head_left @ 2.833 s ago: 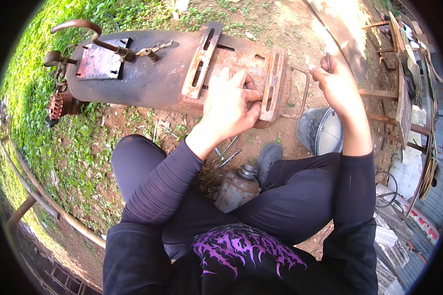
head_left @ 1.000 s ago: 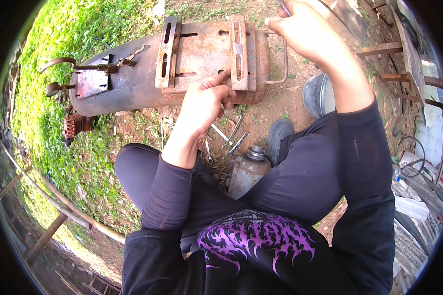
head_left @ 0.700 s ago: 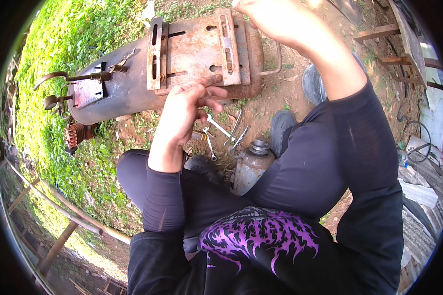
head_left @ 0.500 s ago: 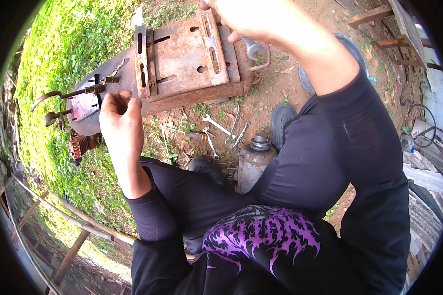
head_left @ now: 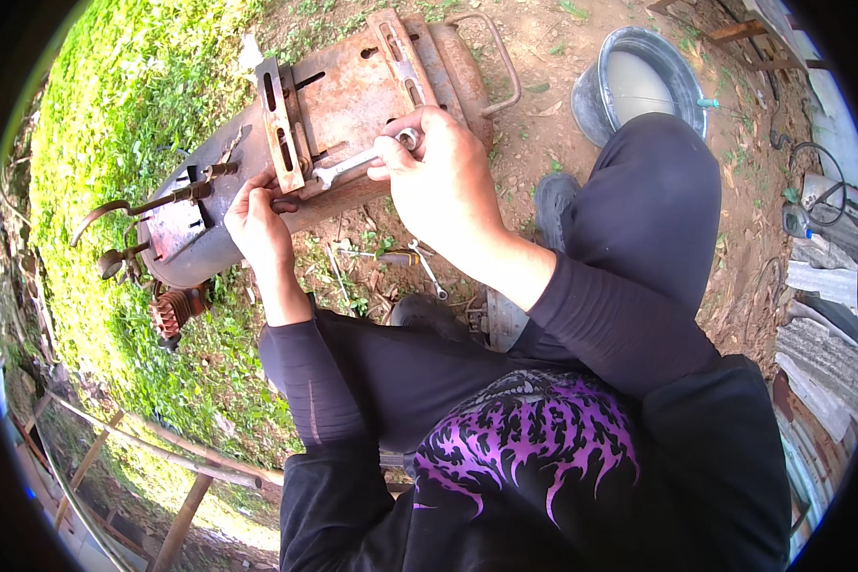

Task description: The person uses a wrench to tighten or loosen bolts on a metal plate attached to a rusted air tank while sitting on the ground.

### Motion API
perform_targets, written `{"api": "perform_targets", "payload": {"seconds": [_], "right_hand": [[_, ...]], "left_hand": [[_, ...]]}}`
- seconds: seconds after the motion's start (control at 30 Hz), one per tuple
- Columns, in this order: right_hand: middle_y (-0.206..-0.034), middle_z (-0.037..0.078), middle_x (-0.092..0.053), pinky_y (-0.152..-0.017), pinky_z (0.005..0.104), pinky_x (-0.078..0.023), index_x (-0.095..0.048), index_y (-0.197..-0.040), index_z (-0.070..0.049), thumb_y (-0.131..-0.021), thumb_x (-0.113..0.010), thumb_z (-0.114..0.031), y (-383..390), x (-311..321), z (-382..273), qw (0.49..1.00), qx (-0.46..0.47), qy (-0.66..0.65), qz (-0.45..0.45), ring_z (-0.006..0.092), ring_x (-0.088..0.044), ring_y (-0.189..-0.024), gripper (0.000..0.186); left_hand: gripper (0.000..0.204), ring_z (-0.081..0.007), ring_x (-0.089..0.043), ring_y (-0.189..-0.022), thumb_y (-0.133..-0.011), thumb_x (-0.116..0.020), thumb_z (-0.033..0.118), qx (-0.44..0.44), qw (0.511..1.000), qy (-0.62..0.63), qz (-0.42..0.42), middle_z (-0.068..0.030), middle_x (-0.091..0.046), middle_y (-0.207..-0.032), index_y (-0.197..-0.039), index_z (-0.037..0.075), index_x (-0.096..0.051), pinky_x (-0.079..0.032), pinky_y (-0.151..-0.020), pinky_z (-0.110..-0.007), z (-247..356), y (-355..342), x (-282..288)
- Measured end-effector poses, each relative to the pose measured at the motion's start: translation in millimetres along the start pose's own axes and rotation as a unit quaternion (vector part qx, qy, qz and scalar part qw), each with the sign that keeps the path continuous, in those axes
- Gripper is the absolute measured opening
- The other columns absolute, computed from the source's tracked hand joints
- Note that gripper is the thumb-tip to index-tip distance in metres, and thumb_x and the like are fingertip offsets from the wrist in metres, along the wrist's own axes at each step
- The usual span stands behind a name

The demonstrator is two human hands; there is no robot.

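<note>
So, the right hand (head_left: 439,176) has a silver combination wrench (head_left: 353,164), pinched between thumb and fingers up by the ring end. The wrench is over the near edge of the rusty tank (head_left: 250,143), its open end pointing at the near end of a slotted bracket (head_left: 278,116) that lies crosswise on top of the tank. Can't tell if the wrench is actually touching anything there.

Left hand (head_left: 257,224) is at the near side of the tank, fingers bent and bunched at that same bracket end. Can't tell whether they're pinching something small or just resting against the metal.

There's a second slotted bar (head_left: 400,65) across the tank, closer to its handle (head_left: 505,57) end. Past that end there's a dark bucket (head_left: 589,105) with pale liquid in it.

At the opposite end of the tank you get a bent pipe (head_left: 153,202) and a reddish finned part (head_left: 174,310). On the dirt on the near side of the tank lie a screwdriver (head_left: 400,257) with a yellow and dark handle and another wrench (head_left: 431,272), just beside each other.
</note>
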State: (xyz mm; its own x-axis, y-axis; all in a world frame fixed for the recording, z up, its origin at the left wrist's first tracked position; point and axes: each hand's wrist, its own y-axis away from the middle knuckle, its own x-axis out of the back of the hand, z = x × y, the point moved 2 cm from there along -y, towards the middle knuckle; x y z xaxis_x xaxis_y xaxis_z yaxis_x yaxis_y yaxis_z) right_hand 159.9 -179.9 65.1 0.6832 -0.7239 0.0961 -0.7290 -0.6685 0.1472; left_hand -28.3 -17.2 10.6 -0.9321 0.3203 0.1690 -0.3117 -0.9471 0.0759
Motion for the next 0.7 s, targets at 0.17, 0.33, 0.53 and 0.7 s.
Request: {"api": "perform_targets", "payload": {"seconds": [0.17, 0.33, 0.53, 0.7], "right_hand": [[-0.083, 0.022, -0.069, -0.076, 0.0435, -0.055, -0.067, -0.091, 0.003, -0.088, -0.062, -0.007, -26.1, -21.1, -11.5, 0.996, 0.063, 0.058, 0.039, 0.0364, -0.07, -0.082, 0.012], [-0.085, 0.024, -0.07, -0.077, 0.0441, -0.055, -0.068, -0.092, 0.005, -0.088, -0.065, -0.01, -12.0, -17.3, 13.8, 0.999, -0.013, 0.04, 0.034, 0.0362, -0.071, -0.082, 0.016], [-0.077, 0.026, -0.066, -0.071, 0.048, -0.053, -0.064, -0.088, 0.004, -0.096, -0.055, -0.017, 36.1, -16.3, 15.8, 0.962, -0.08, 0.198, -0.173, 0.0408, -0.068, -0.077, 0.024], [-0.077, 0.024, -0.064, -0.069, 0.0489, -0.051, -0.059, -0.09, 0.001, -0.099, -0.048, -0.015, 62.3, -32.3, 30.1, 0.977, -0.094, 0.092, -0.166, 0.0407, -0.066, -0.074, 0.022]], "left_hand": [[0.033, -0.0145, -0.066, -0.062, -0.095, -0.042, 0.005, -0.014, 0.999, 0.031, 0.001, -0.0157, -0.073, -0.087, -0.107, -0.011, -0.068, -0.051, -0.053, -0.023, -13.7, -6.2, 7.4], [0.032, -0.0143, -0.066, -0.063, -0.095, -0.042, 0.004, -0.006, 0.999, 0.03, -0.022, -0.0151, -0.073, -0.086, -0.106, -0.01, -0.069, -0.05, -0.054, -0.022, -15.1, -8.3, 6.9], [0.032, -0.0145, -0.066, -0.064, -0.095, -0.042, 0.003, -0.001, 0.999, 0.019, -0.049, -0.0155, -0.073, -0.089, -0.109, -0.01, -0.068, -0.049, -0.055, -0.022, -6.5, -5.7, 8.6], [0.033, -0.0131, -0.065, -0.063, -0.093, -0.043, -0.001, -0.007, 0.998, 0.011, -0.056, -0.0138, -0.073, -0.087, -0.109, -0.009, -0.07, -0.047, -0.055, -0.021, -1.9, -8.6, 12.2]]}}
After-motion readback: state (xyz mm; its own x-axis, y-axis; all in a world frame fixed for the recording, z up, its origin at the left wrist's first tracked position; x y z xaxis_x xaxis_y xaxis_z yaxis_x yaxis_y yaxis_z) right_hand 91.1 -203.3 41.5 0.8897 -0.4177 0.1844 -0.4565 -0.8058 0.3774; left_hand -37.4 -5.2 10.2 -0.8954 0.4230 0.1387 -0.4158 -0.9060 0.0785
